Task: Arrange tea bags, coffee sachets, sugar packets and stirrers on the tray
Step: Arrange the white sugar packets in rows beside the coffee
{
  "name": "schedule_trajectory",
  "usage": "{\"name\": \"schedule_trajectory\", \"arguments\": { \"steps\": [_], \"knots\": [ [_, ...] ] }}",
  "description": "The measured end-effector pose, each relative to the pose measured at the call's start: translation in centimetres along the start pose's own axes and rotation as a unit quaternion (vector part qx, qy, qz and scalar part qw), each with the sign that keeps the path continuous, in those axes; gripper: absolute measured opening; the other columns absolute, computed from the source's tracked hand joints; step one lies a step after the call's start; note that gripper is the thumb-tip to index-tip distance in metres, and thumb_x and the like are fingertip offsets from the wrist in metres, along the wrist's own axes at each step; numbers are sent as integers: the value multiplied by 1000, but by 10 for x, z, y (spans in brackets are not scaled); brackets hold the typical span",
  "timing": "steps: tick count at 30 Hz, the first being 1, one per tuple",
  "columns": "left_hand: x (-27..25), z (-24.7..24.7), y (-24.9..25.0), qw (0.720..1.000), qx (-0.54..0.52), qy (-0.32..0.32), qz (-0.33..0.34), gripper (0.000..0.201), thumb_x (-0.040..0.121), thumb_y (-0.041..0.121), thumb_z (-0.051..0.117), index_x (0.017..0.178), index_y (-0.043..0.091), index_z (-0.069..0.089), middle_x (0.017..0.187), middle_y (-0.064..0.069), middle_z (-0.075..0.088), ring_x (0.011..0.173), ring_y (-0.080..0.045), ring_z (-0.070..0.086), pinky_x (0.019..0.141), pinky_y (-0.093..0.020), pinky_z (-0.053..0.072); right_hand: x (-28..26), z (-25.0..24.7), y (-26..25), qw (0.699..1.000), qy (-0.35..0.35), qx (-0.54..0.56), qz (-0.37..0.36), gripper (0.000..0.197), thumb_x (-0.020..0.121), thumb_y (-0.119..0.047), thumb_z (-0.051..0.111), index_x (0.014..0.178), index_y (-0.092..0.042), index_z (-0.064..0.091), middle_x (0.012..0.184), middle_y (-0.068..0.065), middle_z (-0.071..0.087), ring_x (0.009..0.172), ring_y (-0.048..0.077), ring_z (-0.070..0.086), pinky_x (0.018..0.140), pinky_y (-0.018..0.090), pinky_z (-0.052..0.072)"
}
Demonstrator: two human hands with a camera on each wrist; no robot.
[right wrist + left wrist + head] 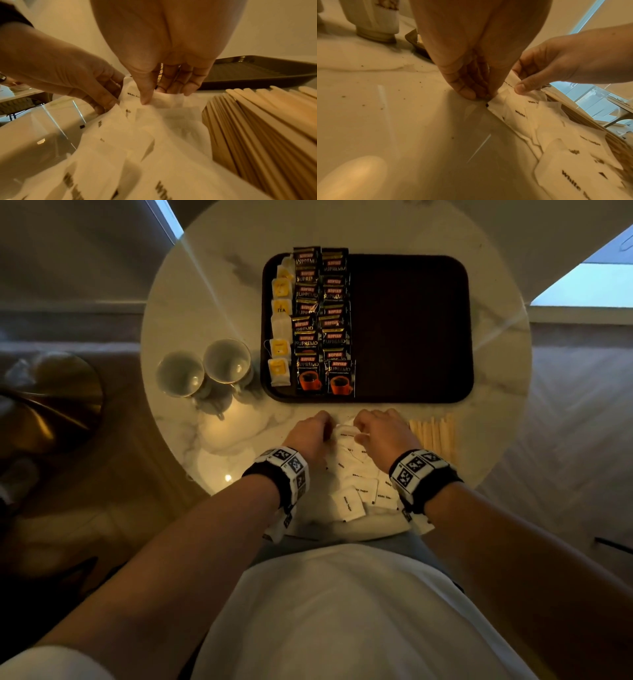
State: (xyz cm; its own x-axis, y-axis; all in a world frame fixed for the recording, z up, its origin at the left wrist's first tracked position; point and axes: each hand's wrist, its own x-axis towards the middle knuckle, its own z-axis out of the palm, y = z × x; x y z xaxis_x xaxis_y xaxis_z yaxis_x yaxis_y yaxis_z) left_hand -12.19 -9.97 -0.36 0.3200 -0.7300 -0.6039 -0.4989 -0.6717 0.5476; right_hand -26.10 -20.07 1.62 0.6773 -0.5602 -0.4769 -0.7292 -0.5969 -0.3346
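A loose pile of white sugar packets (352, 501) lies at the table's front edge. At its far end, my left hand (327, 428) and right hand (358, 429) meet over a raised packet (346, 433). The right thumb and fingers pinch that packet (163, 97). The left fingers (102, 102) curl against its left edge. Wooden stirrers (433, 436) lie in a row just right of my right hand. The dark tray (411, 330) beyond holds a column of tea bags (281, 309) at its left side, with two columns of coffee sachets (322, 337) beside them.
Two pale cups (181, 374) (227, 361) stand left of the tray on the round marble table (191, 302). The right part of the tray is bare. A brass-coloured object sits off the table at far left.
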Motion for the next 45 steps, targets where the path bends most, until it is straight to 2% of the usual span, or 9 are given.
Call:
{"name": "schedule_trajectory", "arguments": {
  "steps": [4,8,14,20,29,33,38,41,45],
  "knots": [
    [-2,-3,-7,1000,-15,4,16,23,93,15,62,116,17,66,103,-3,65,95,-20,59,78,-25,40,-1,-8,-1,999,-7,45,2,17,98,-28,62,114,-23,62,104,-4,65,101,18,55,86,37,48],
    [-3,-10,-9,988,-153,5,-3,10,93,16,58,101,20,62,95,-3,67,95,-29,66,85,-37,55,-1,-18,-4,992,-5,127,14,16,96,-29,66,111,-26,62,94,-10,63,86,12,62,77,32,54],
    [-9,-26,6,907,-417,-3,-62,18,99,17,52,116,17,58,124,-16,63,114,-34,63,93,-46,58,4,-34,-12,975,43,219,5,17,91,-25,73,105,-27,65,89,-14,61,79,-2,57,67,13,42],
    [-18,-42,9,847,-527,-45,-50,36,102,36,55,134,21,56,126,-11,66,112,-30,68,92,-49,58,15,-52,-30,962,46,268,-29,20,87,-22,78,105,-24,67,90,-5,70,84,6,68,78,19,54],
    [-18,-39,5,762,-642,-64,-55,31,102,20,56,133,15,53,112,-8,71,97,-21,73,76,-35,63,29,-66,-39,949,69,308,-27,22,86,-25,79,104,-24,67,91,-7,72,84,3,68,83,26,58],
    [-15,-35,5,761,-646,-35,-52,33,102,14,54,135,15,50,110,-6,70,93,-18,71,74,-34,63,28,-65,-40,936,109,335,-1,26,85,-29,80,107,-22,67,96,-7,70,85,2,67,78,16,54],
    [-8,-41,6,755,-654,28,-48,38,103,12,53,140,11,47,121,-14,67,100,-25,69,74,-34,63,21,-59,-39,936,85,342,12,41,79,-42,83,111,-25,65,101,-8,67,90,6,66,80,22,56],
    [-6,-48,10,760,-648,33,-40,30,102,12,55,132,16,51,120,-14,68,101,-27,70,77,-40,63,21,-56,-40,937,74,340,17,34,79,-30,85,108,-23,67,97,-4,69,87,13,70,83,33,60],
    [-3,-57,18,760,-648,18,-47,20,103,23,54,123,21,57,115,-12,71,108,-31,70,93,-54,56,25,-61,-40,925,110,362,34,21,87,-22,78,107,-23,69,93,-6,73,83,7,72,80,30,61]
  ]
}}
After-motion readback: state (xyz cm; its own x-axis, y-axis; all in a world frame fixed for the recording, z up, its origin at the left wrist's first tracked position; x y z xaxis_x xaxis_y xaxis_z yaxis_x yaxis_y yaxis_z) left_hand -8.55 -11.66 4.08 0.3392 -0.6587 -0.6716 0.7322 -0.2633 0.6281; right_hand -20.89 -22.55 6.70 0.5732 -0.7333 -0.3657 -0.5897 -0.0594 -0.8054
